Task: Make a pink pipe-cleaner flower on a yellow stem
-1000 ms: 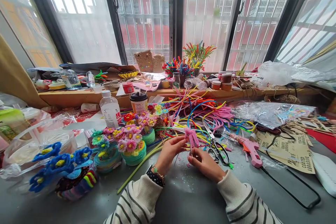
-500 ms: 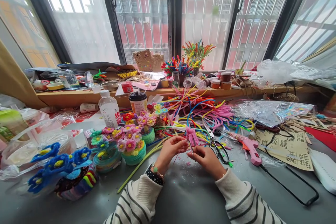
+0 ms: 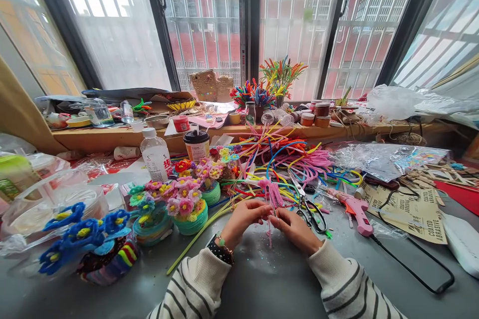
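Both my hands meet over the grey table and pinch a small pink pipe-cleaner piece with looped strands at its top and a thin stem hanging down. My left hand grips it from the left, fingers closed. My right hand holds its lower part from the right, fingers closed. Black-handled scissors lie just right of my right hand. A pile of coloured pipe cleaners spreads behind the hands.
Pots of pipe-cleaner flowers stand left of my hands, and blue flowers sit farther left. A pink glue gun with a black cord lies to the right. A water bottle and a cup stand behind. The window ledge is cluttered.
My hands have drawn closer together around the pink piece, and its stem now hangs down between them.
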